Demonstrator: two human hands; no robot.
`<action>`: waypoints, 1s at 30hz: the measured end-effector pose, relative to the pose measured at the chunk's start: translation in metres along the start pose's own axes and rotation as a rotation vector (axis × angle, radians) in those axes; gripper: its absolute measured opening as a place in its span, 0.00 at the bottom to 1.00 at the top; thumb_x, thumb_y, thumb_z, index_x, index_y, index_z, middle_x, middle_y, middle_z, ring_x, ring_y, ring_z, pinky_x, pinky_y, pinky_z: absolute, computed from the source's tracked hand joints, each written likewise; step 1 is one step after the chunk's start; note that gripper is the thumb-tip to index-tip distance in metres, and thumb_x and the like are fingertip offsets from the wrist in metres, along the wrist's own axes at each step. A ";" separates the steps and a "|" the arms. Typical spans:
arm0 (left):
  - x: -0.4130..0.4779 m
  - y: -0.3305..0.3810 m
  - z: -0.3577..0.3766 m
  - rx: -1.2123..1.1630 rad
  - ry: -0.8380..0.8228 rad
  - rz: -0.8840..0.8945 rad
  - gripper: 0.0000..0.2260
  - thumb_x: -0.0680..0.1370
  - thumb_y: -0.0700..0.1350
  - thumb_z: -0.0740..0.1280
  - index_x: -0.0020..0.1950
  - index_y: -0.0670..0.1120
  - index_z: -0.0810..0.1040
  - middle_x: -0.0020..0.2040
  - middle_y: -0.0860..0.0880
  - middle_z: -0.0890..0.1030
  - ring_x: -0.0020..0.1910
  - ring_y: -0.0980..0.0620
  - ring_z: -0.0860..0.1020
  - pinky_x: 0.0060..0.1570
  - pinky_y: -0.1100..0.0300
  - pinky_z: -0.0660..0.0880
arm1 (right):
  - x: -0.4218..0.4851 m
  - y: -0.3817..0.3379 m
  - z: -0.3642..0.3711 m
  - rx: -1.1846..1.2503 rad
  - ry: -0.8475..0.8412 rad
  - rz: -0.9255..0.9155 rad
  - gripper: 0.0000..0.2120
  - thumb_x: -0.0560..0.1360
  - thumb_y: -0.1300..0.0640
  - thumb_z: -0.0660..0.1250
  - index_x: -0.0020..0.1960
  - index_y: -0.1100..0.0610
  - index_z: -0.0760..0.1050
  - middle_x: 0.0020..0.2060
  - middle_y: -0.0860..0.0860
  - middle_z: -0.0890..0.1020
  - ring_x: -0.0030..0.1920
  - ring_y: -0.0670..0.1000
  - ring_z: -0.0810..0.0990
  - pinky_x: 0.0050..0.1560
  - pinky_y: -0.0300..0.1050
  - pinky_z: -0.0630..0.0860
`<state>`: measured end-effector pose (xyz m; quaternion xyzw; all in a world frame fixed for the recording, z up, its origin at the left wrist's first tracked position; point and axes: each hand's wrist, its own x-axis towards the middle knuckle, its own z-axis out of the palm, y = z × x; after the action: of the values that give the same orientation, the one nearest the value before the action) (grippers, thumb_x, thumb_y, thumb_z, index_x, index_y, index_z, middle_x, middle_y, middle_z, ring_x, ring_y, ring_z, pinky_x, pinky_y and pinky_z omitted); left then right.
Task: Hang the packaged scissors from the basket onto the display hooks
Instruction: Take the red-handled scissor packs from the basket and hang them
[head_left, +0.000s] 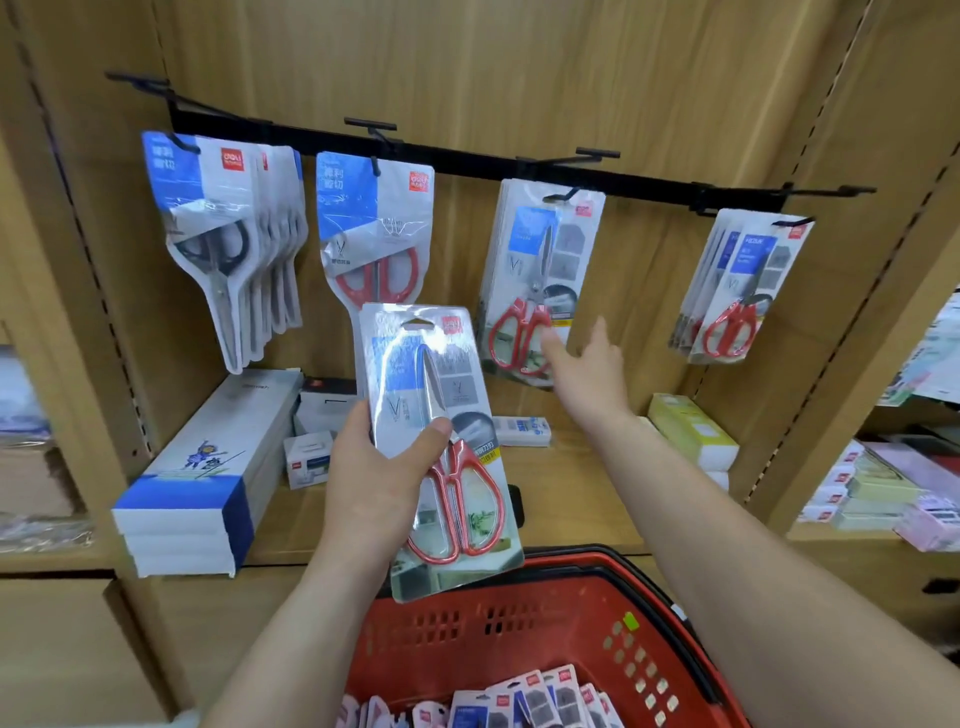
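Observation:
My left hand (379, 478) grips a blister pack of red-handled scissors (441, 447), held upright in front of the shelf, hang hole at the top. My right hand (592, 369) reaches forward with fingers apart, its fingertips touching the bottom of the red-handled scissor packs (535, 280) that hang on the third hook (563, 195). A black hook rail (467, 158) runs across the wooden back panel. Black-handled packs (228, 244) hang at the left, a red-handled pack (376, 228) beside them, more red-handled packs (737, 291) at the far right. The red basket (597, 634) below holds several more packs (524, 699).
Long white and blue boxes (208, 478) are stacked on the shelf at the left. Small white boxes (311, 447) and yellow-green boxes (691, 431) sit further back. Neighbouring shelves on the right carry stationery packs (883, 493). Shelf uprights flank the bay.

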<state>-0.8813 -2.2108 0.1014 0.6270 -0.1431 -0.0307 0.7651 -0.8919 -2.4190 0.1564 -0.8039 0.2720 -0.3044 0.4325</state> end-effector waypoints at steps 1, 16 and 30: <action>0.001 0.000 -0.001 0.001 0.001 0.002 0.12 0.77 0.46 0.76 0.58 0.56 0.79 0.50 0.57 0.86 0.48 0.57 0.86 0.48 0.56 0.82 | -0.011 0.002 0.000 0.011 -0.028 0.018 0.38 0.81 0.41 0.65 0.83 0.53 0.53 0.76 0.54 0.68 0.75 0.54 0.69 0.74 0.54 0.68; 0.004 -0.003 -0.002 0.023 0.027 0.031 0.09 0.78 0.44 0.74 0.56 0.54 0.80 0.49 0.57 0.87 0.46 0.63 0.84 0.47 0.60 0.77 | -0.091 0.035 0.003 0.390 -0.273 0.011 0.08 0.74 0.59 0.77 0.47 0.56 0.78 0.33 0.48 0.84 0.36 0.46 0.83 0.40 0.40 0.76; 0.007 0.000 -0.010 0.079 0.049 0.006 0.13 0.79 0.47 0.74 0.62 0.53 0.78 0.52 0.55 0.85 0.44 0.61 0.85 0.38 0.64 0.77 | -0.023 -0.006 -0.033 0.535 0.109 -0.081 0.12 0.78 0.55 0.73 0.57 0.56 0.73 0.44 0.50 0.87 0.46 0.48 0.87 0.50 0.48 0.83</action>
<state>-0.8721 -2.2031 0.1015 0.6567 -0.1270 -0.0075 0.7433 -0.9303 -2.4174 0.1698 -0.6538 0.1727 -0.4252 0.6016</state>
